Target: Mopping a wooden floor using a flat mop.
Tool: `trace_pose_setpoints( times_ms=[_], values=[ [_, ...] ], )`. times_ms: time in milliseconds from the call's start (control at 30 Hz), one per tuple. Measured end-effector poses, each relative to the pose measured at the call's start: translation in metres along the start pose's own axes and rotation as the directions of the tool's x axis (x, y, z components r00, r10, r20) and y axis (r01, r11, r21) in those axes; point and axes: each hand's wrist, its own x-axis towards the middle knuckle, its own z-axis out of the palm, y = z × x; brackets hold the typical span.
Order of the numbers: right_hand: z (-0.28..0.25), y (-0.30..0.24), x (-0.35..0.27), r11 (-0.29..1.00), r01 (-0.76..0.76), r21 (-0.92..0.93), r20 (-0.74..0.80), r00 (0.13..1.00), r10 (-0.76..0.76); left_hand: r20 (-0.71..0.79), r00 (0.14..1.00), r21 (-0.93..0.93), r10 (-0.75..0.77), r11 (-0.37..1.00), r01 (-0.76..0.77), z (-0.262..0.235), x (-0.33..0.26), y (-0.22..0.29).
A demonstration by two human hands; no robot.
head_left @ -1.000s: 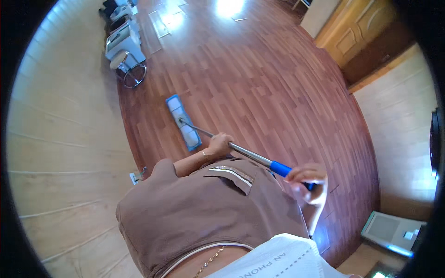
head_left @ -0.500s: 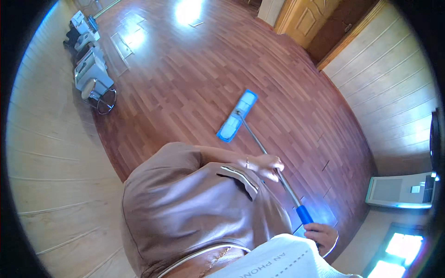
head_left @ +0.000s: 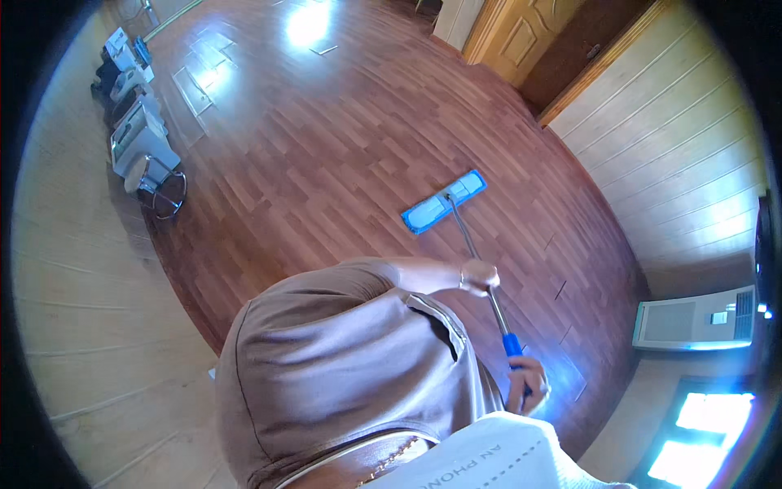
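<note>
A flat mop with a blue-edged, pale blue mop head (head_left: 428,213) lies against the wood-look floor (head_left: 326,179) ahead of me. Its metal pole (head_left: 467,236) slants from the head back toward my body. Partway down that pole, my left hand (head_left: 479,275) is closed around it, my forearm crossing in front of my torso. Nearer to me, my right hand (head_left: 529,383) grips the pole's end, at the blue handle grip (head_left: 512,345). Part of the handle is hidden behind the fingers.
Along the left wall stand a white table (head_left: 155,148) and a round stool (head_left: 140,174) with a metal base. A wooden door (head_left: 529,37) is at the far right. A white upright appliance (head_left: 688,320) stands by the right wall, near a bright window (head_left: 700,440).
The mop head has shifted to the right and turned to lie more crosswise. My right hand has moved left and up with the handle; my left hand has risen slightly.
</note>
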Motion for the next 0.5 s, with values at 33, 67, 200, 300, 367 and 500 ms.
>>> trace_pose_setpoints(
  times_ms=[33, 67, 200, 300, 367, 500],
  values=[
    [0.015, -0.003, 0.017, 0.998, -0.039, -0.052, 0.054, 0.998, 0.042, -0.137, 0.987, 0.106, 0.083, 0.992, -0.069, -0.013, -0.013, -0.016],
    [0.030, -0.007, 0.028, 0.988, -0.086, -0.125, 0.048, 0.995, 0.093, -0.022, 0.998, 0.100, -0.060, 0.993, 0.062, -0.025, -0.008, -0.026],
    [0.075, 0.018, 0.055, 0.998, -0.013, -0.065, 0.006, 1.000, 0.013, -0.071, 0.979, 0.352, -0.189, 0.914, 0.202, -0.086, -0.044, -0.049],
    [0.103, 0.023, 0.073, 1.000, -0.025, 0.011, 0.075, 0.997, 0.024, -0.092, 0.952, 0.368, -0.292, 0.878, 0.305, -0.129, -0.071, -0.058],
    [0.129, 0.021, 0.088, 0.999, -0.040, 0.036, 0.161, 0.986, 0.033, -0.183, 0.957, 0.404, -0.224, 0.870, 0.281, -0.140, -0.103, -0.099],
    [0.177, 0.019, 0.110, 0.995, 0.023, 0.095, 0.322, 0.945, -0.052, -0.258, 0.884, 0.430, -0.390, 0.773, 0.467, -0.193, -0.166, -0.108]
  ],
)
